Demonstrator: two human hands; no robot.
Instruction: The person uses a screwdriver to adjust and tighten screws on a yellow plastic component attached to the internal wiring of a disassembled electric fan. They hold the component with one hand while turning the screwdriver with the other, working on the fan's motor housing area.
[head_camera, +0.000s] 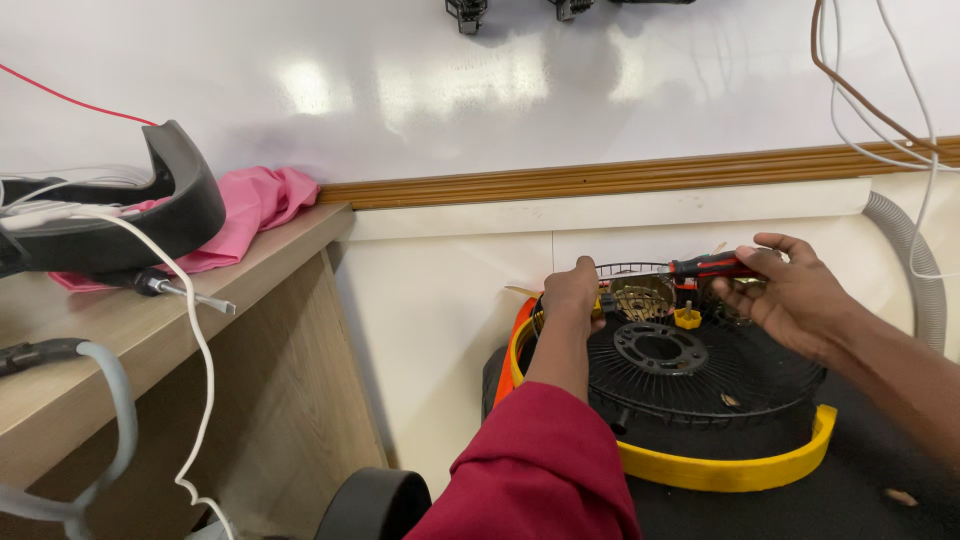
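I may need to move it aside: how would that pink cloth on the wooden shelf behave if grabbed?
The pink cloth lies rumpled, so likely floppy and light. The black curved part rests on it, so pulling may drag that along.

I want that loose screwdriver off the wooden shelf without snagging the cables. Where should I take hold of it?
Take the screwdriver by its dark handle end, which lies under the black curved part, coming from the front edge of the shelf. The thin metal shaft points right and offers little hold; the white cable crosses close beside it.
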